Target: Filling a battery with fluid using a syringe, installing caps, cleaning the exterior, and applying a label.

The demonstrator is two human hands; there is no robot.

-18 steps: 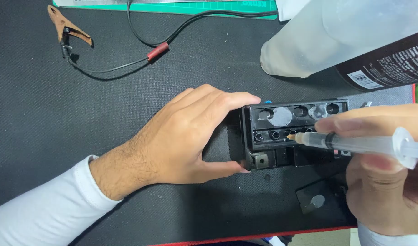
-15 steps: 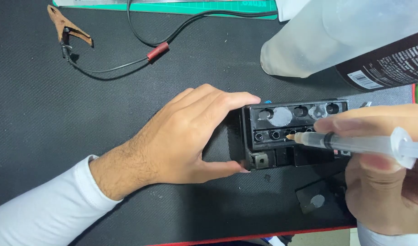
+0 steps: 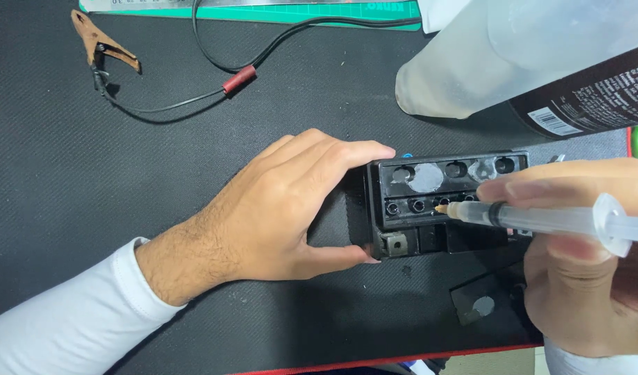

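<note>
alligator clip (image 3: 100, 48) on black lead, far left of table | left hand (image 3: 284, 205) cupped open against the small black battery's (image 3: 444, 201) left end, bracing it mid-mat | battery looks rigid, dense; best held by its side walls | right hand (image 3: 583, 278) closed around a light, slippery plastic syringe (image 3: 541, 219), tip at a filler hole

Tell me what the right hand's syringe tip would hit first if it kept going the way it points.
Probably the black battery: the syringe in the right hand points left at its row of small holes, though depth is unclear.
</note>
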